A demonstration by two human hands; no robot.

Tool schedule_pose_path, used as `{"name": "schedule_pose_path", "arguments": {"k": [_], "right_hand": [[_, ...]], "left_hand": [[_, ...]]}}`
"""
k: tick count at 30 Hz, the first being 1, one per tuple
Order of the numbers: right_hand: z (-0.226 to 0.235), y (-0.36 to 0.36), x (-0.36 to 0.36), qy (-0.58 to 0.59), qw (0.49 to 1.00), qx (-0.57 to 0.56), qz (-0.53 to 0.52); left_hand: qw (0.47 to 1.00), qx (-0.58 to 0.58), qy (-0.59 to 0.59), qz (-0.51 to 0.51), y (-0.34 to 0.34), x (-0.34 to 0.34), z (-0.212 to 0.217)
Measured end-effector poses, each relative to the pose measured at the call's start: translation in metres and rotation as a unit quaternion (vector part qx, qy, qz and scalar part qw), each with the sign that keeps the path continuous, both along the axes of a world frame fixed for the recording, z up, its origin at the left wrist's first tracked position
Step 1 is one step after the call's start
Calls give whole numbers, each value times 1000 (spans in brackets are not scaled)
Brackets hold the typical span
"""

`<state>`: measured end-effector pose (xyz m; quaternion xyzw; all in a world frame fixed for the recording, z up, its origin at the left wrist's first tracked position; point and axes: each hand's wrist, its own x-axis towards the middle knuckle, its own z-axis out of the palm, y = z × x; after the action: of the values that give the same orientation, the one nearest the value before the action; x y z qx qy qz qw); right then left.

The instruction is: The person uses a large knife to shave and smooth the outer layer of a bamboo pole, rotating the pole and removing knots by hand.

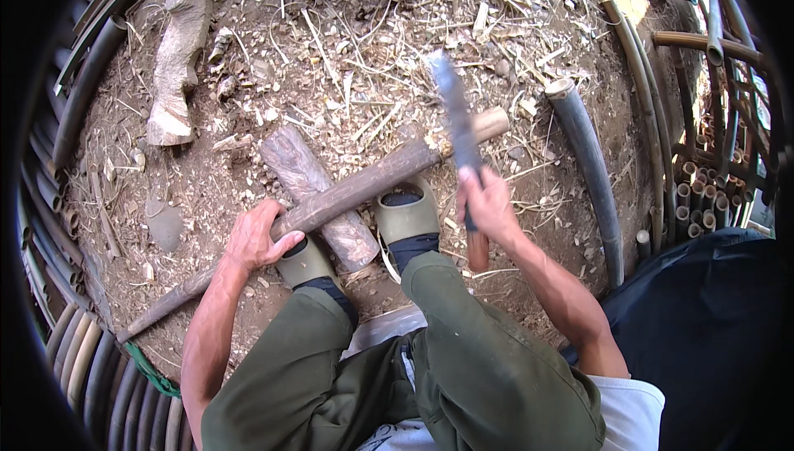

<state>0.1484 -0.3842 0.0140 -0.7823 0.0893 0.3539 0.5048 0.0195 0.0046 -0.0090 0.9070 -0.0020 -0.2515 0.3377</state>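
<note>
My left hand [255, 237] grips the near-left part of a brown wooden pole [356, 185], thumb and fingers around it. The pole slants up to the right, resting across a short log [308, 171] on the ground. Its far right end is bare and pale, with the bark gone. In my right hand [488, 204] is a machete [456, 107], held by its handle, blade pointing up and away. The blade is smeared by motion and passes over the pole's pale end; whether they touch I cannot tell. My feet in olive clogs [408, 213] stand beside the log.
Wood chips and shavings litter the dirt floor. A notched wood chunk [180, 66] lies far left, a thinner stick [169, 306] near left. A dark bamboo pole [591, 174] curves at right. Stacked bamboo [701, 203] lines the right side; a black sheet [695, 327] lies near right.
</note>
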Motion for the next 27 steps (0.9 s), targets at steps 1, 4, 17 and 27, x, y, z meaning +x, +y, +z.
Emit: {"name": "schedule_pose_path", "arguments": {"k": [1,4,17,27], "right_hand": [[11,2,-11,74,993,-16,94],[8,8,1,58,998,-2,10],[7,7,4,44,999,-14,-3],[14,14,-2,123,989,26,83]], "left_hand": [[1000,0,-9,-5,0,-5,-1],[1000,21,-17,-7,-4,-6,3],[999,37,-19,-21,-10,-10,8],[994,84,-66,-8,-13,-11,-3]]}}
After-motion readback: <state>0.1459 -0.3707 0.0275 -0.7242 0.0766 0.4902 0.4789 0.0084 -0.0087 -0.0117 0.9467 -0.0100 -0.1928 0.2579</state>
